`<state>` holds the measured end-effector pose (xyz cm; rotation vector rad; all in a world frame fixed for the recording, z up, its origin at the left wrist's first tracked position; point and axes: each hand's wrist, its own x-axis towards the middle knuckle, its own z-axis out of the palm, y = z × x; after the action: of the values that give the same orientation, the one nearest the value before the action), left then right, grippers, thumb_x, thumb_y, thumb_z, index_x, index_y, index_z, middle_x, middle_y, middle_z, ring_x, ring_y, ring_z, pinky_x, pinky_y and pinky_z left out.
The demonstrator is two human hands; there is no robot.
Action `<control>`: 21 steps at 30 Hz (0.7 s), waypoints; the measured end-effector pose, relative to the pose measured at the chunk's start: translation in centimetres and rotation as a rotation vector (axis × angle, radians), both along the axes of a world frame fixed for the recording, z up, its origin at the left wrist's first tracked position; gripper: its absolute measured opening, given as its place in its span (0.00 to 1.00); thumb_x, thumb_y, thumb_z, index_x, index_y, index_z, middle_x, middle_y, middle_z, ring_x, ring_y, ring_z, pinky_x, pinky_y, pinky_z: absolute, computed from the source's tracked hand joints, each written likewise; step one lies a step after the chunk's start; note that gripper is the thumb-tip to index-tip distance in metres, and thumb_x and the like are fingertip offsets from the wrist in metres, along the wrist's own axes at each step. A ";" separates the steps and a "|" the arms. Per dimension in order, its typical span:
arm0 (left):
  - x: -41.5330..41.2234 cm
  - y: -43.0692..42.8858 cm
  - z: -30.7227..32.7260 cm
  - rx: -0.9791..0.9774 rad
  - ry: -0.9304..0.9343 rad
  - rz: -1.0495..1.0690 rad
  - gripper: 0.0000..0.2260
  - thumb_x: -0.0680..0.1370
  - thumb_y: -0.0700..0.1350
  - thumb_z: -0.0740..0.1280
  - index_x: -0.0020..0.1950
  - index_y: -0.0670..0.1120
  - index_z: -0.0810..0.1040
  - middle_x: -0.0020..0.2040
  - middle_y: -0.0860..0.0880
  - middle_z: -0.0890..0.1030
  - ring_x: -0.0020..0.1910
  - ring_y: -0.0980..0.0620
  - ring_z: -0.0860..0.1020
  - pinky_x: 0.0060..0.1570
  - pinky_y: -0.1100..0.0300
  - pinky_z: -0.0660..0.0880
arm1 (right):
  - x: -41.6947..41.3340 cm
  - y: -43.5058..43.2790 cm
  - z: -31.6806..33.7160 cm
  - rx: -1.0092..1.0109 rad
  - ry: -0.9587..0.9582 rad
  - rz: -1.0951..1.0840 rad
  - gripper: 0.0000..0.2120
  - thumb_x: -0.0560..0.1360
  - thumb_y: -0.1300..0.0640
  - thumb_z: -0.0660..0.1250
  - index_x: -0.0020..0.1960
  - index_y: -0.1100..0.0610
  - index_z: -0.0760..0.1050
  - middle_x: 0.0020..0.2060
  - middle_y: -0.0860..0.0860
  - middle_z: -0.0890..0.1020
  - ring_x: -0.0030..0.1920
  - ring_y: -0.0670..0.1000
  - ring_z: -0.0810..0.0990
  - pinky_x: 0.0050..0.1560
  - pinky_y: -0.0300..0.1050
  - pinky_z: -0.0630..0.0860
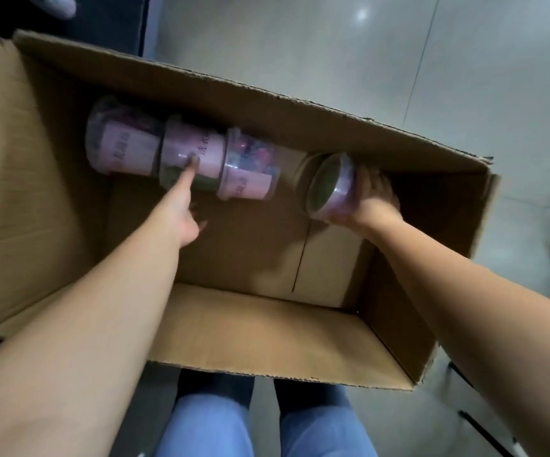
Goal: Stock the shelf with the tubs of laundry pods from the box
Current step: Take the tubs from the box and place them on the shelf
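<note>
**Inside the box (267, 341)**

Its floor lay open toward 6 o'clock. Three blurred tubs (128, 143) lined the 12 o'clock wall. At 3 o'clock the right hand (374, 206) gripped a fourth tub (331, 186), fingers half hidden. The left hand (184, 222) touched the middle tub (207, 150) with one straight finger (190, 171).

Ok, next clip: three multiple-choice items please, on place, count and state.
1. Where do the three loose tubs lie? A. along the far wall of the box B. on the floor C. on a shelf
2. How many tubs are in the box? A. two B. four C. six
3. What does the right hand do? A. hangs idle B. grips a tub C. folds a flap
1 A: they line the far wall. 2 B: three in a row, one held. 3 B: it curls round the held tub.
</note>
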<state>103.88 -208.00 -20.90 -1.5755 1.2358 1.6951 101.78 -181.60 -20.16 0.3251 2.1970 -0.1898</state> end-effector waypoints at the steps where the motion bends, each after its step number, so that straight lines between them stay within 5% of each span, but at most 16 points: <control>1: -0.3 0.5 -0.4 0.004 0.002 0.029 0.46 0.62 0.65 0.71 0.74 0.51 0.58 0.73 0.45 0.64 0.71 0.45 0.63 0.69 0.43 0.59 | -0.2 -0.1 -0.3 0.041 0.044 0.029 0.53 0.62 0.35 0.72 0.75 0.53 0.49 0.74 0.56 0.57 0.73 0.59 0.56 0.71 0.52 0.55; 5: -1.1 1.9 -1.2 0.093 0.079 0.185 0.33 0.70 0.64 0.65 0.69 0.50 0.64 0.69 0.45 0.69 0.67 0.44 0.68 0.70 0.45 0.58 | -0.5 -0.2 -1.2 0.028 0.046 0.031 0.55 0.63 0.37 0.72 0.76 0.54 0.43 0.75 0.56 0.51 0.75 0.58 0.50 0.73 0.51 0.51; 8: -1.8 2.1 -1.6 0.144 0.153 0.241 0.25 0.73 0.61 0.63 0.65 0.50 0.68 0.57 0.47 0.76 0.57 0.47 0.74 0.62 0.51 0.69 | -0.2 -0.2 -1.9 -0.156 0.092 -0.152 0.51 0.65 0.42 0.73 0.75 0.57 0.47 0.74 0.55 0.57 0.73 0.55 0.58 0.69 0.45 0.58; 10: -1.7 2.2 -1.9 0.106 0.173 0.241 0.25 0.75 0.61 0.61 0.68 0.49 0.66 0.53 0.51 0.77 0.58 0.50 0.75 0.61 0.54 0.71 | 0.1 -0.1 -2.2 -0.277 0.073 -0.336 0.44 0.67 0.43 0.72 0.74 0.57 0.54 0.71 0.55 0.64 0.69 0.55 0.66 0.64 0.43 0.64; 13: 0.1 2.3 -1.4 0.079 0.210 0.393 0.29 0.71 0.58 0.68 0.68 0.49 0.67 0.63 0.46 0.75 0.60 0.47 0.75 0.63 0.51 0.71 | 0.9 0.0 -1.9 -0.463 -0.003 -0.716 0.29 0.67 0.41 0.71 0.62 0.55 0.70 0.60 0.56 0.78 0.54 0.52 0.79 0.54 0.43 0.76; 15: 1.8 2.3 -0.2 0.018 0.189 0.444 0.30 0.71 0.58 0.69 0.69 0.50 0.66 0.66 0.47 0.73 0.63 0.46 0.72 0.64 0.51 0.68 | 1.4 -0.1 -0.8 -0.556 -0.019 -0.970 0.34 0.62 0.37 0.73 0.60 0.56 0.73 0.55 0.54 0.81 0.51 0.52 0.81 0.56 0.47 0.77; 21: 6.4 0.1 5.4 -0.039 0.100 0.423 0.16 0.74 0.49 0.67 0.60 0.51 0.69 0.65 0.49 0.74 0.62 0.51 0.73 0.63 0.57 0.70 | 3.2 -0.1 5.2 -0.778 -0.043 -1.018 0.34 0.57 0.36 0.74 0.54 0.58 0.77 0.43 0.51 0.85 0.43 0.49 0.84 0.43 0.41 0.79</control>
<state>110.24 -207.89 -15.48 -1.8973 1.0358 2.0378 104.93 -181.71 -15.00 0.9352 1.5573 -1.5024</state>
